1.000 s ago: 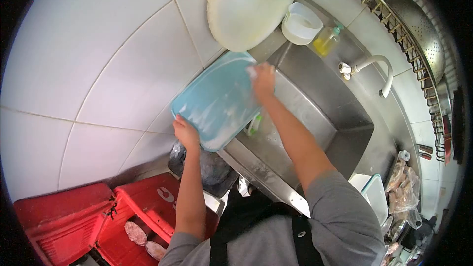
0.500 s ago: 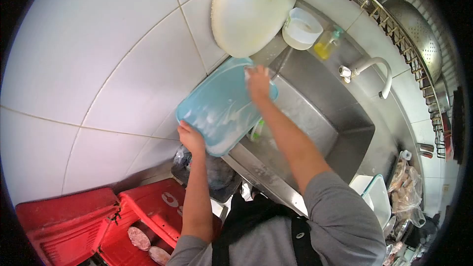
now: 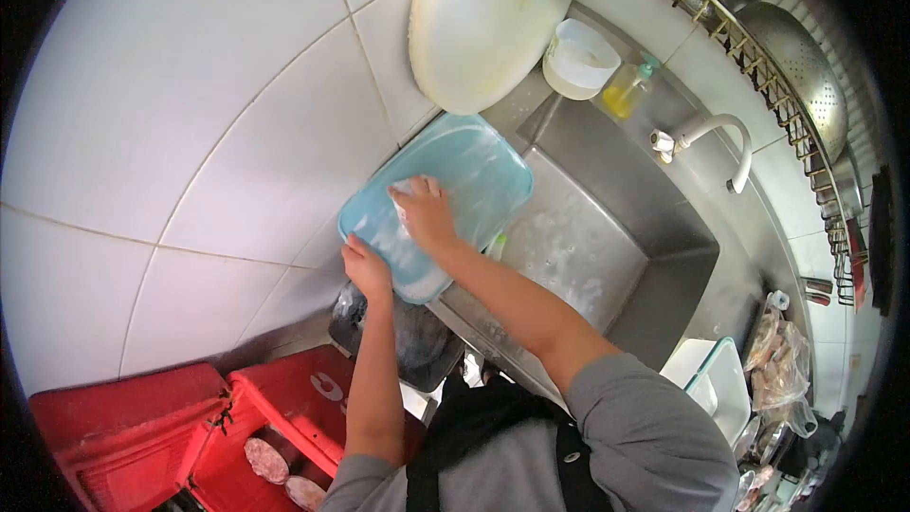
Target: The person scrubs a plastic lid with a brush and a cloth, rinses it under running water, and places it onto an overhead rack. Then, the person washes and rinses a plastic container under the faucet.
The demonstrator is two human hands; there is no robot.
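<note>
A light blue rectangular lid or tray (image 3: 474, 166), streaked with white suds, lies tilted over the left side of the steel sink (image 3: 607, 246). My left hand (image 3: 368, 268) grips its near left edge, fingers wrapped round the rim. My right hand (image 3: 425, 213) presses a whitish sponge or cloth (image 3: 402, 209) on the blue surface, close above my left hand. Something green and white (image 3: 498, 245) shows partly from under the blue piece, in the sink. Suds lie on the sink floor.
Behind the sink are a white tub (image 3: 580, 57), a yellow soap bottle (image 3: 627, 87) and a white tap (image 3: 706, 133). A large round white board (image 3: 493, 19) leans on the wall. A red crate (image 3: 294, 389) stands lower left; a white container (image 3: 725, 389) and bagged food (image 3: 782, 365) lie right.
My right hand has moved from the far right end of the blue piece down and left toward my left hand. The blue piece has shifted slightly right with my left hand still on it.
</note>
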